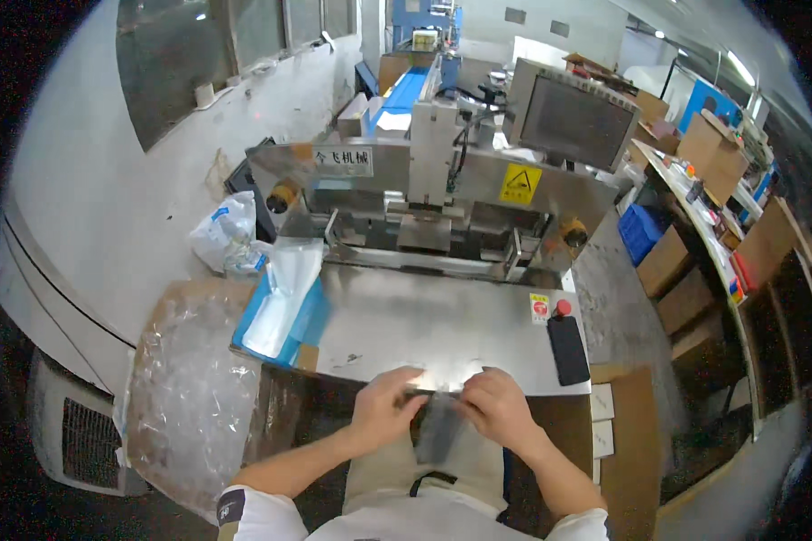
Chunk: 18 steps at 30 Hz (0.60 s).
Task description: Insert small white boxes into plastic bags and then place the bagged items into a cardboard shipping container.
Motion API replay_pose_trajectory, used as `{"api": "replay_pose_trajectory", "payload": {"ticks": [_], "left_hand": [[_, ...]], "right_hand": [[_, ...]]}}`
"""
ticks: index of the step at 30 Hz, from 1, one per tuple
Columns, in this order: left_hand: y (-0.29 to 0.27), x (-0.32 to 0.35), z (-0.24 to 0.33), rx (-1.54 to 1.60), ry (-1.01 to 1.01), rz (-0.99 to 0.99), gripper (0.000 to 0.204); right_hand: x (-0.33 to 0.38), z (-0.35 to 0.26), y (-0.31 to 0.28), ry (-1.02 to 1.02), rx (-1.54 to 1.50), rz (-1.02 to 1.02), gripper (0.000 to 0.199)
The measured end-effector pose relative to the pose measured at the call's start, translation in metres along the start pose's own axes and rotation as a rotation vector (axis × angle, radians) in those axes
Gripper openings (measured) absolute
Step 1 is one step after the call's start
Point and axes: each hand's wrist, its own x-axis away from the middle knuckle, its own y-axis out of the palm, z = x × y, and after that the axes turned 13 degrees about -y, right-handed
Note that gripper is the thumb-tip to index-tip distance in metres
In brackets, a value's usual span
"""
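Sitting at your left, a big cardboard box (167, 302) is lined with crinkled clear plastic (190, 388) and filled with what look like small clear bags — you cannot make out single pieces. Beside it, on the corner of the steel machine table (442, 329), a blue tray (280, 316) holds a loose stack of white and clear bags.

Your left hand (383, 406) and your right hand (496, 406) meet at the near edge of the table, fingers curled and pinching the top of a small clear bag (440, 424) with something dark inside; it hangs down between your hands over your lap. Both hands are closed on it, thumbs toward each other.

The tabletop is brushed, shiny metal — flat, with a red button (563, 307) and a black flat device (568, 350) lying near its right edge.
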Motion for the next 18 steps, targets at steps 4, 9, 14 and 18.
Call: {"api": "replay_pose_trajectory", "payload": {"ticks": [4,9,14,18], "left_hand": [[-0.011,-0.026,0.026,-0.287,0.22,-0.535,0.035],[-0.011,-0.055,-0.016,-0.43,0.234,-0.637,0.023],[-0.053,-0.085,-0.018,-0.315,0.148,-0.697,0.029],[-0.041,-0.158,-0.052,-0.326,-0.036,-0.866,0.034]], "right_hand": [[-0.004,0.002,0.005,0.06,-0.006,-0.279,0.017],[-0.007,0.023,0.002,0.158,-0.14,-0.31,0.011],[-0.007,0.06,-0.024,0.237,-0.557,-0.269,0.011],[-0.009,0.135,0.016,0.43,-0.404,-0.304,0.013]]}}
